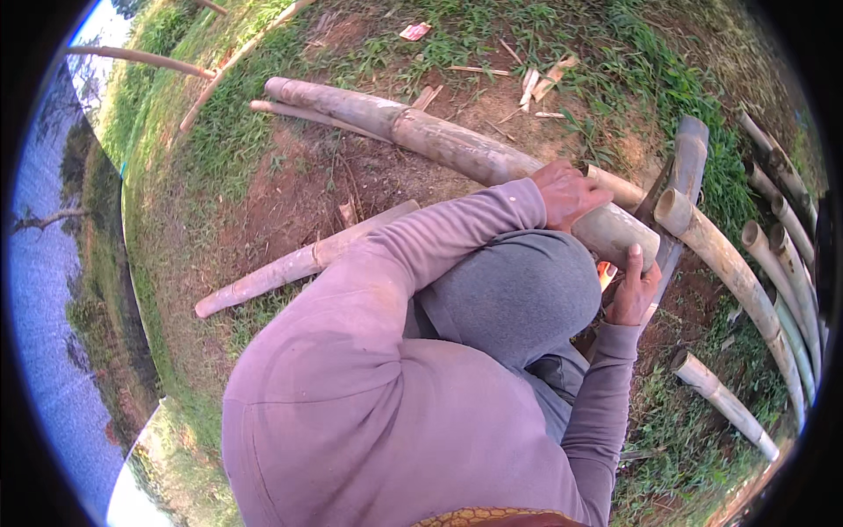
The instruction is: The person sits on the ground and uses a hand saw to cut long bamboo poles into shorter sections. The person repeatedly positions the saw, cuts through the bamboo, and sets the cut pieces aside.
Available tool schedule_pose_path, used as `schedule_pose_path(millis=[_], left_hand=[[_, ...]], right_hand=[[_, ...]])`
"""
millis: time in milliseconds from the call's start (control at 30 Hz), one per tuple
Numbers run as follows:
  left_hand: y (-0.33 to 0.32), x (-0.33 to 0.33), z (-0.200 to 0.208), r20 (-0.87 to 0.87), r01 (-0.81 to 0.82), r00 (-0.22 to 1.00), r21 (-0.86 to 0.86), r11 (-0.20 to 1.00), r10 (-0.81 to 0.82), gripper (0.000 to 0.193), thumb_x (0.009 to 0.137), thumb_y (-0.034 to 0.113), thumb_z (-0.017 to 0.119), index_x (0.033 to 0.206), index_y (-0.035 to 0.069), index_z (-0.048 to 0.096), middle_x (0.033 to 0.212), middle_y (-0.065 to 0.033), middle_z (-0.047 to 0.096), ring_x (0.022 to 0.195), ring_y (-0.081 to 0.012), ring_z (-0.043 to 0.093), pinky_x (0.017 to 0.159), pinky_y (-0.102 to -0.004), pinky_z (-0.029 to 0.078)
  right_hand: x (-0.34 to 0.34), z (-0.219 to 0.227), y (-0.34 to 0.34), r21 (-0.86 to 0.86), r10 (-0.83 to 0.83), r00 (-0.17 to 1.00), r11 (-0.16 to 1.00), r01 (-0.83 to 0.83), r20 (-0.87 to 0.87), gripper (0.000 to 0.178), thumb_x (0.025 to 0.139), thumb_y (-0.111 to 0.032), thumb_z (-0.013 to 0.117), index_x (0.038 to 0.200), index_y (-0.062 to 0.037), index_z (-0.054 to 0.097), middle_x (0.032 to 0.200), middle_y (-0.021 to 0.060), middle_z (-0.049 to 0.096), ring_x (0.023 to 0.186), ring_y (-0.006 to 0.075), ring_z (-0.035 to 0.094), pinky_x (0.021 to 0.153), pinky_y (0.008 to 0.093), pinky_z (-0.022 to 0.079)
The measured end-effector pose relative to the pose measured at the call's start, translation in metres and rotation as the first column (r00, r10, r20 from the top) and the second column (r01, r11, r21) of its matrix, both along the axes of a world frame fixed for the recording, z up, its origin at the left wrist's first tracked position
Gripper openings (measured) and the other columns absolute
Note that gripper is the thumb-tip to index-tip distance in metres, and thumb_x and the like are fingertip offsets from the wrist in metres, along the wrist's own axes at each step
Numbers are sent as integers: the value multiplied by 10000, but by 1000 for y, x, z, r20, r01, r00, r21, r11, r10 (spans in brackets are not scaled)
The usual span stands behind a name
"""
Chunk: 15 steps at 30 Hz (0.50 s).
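A thick, pale brown bamboo pole (474, 149) slants from the upper left down to the right, its near end beside my bent knee. My left hand (569, 195) is closed over the top of the pole, a little short of that end. At the end itself, my right hand (632, 294) grips the pole with the thumb up against it and the other fingers partly hidden below. Something small and orange (606, 272) shows between my knee and the right hand; its kind cannot be made out.
A grey upright post (689, 162) stands just beyond the pole's near end, with a curved bamboo pole (733, 255) beside it. Several more bamboo pieces (795, 263) lie at the right. A shorter bamboo piece (290, 268) lies left, and split wood scraps (551, 79) lie on grassy soil.
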<state>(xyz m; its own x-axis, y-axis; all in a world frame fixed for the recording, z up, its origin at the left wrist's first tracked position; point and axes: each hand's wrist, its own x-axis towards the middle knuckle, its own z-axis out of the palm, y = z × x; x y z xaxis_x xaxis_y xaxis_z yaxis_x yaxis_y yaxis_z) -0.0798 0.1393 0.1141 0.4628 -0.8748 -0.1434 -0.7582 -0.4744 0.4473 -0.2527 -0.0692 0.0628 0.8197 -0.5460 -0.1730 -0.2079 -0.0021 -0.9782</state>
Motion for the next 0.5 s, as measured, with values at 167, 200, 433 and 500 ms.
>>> schedule_pose_path(millis=[167,200,433,500], left_hand=[[107,-29,-28,191,-487,474,-756,437,859,1048,769,606,909,1565,86,467,1513,-193,536,1537,-376,413,1250,-543,338],[136,-31,-62,-33,-589,268,-796,136,963,1051,792,616,895,1571,68,452,1516,-193,530,1532,-377,416,1249,-557,344],[229,26,-154,-902,-802,133,146,-579,-411,772,839,511,911,1438,149,585,1301,-87,683,1272,-346,643,1126,-585,511],[221,28,-183,-935,-747,76,177,-640,-347,684,837,465,917,1381,174,624,1248,-65,711,1208,-328,679,1100,-596,532]], right_hand=[[-26,33,10,338,104,994,934,-112,41,470,1159,-338,608,1399,64,649,1333,171,736,1174,229,718,1019,373,565],[-36,48,11,294,151,988,944,-147,10,481,1165,-348,596,1403,66,647,1331,170,736,1176,226,716,1015,367,563],[-47,37,-20,-6,388,913,920,-392,-123,524,1164,-389,590,1433,58,636,1387,160,716,1227,220,687,1054,347,529],[-40,3,-49,25,397,911,918,-396,-109,564,1148,-433,615,1443,48,637,1376,132,716,1245,211,666,1069,352,518]])
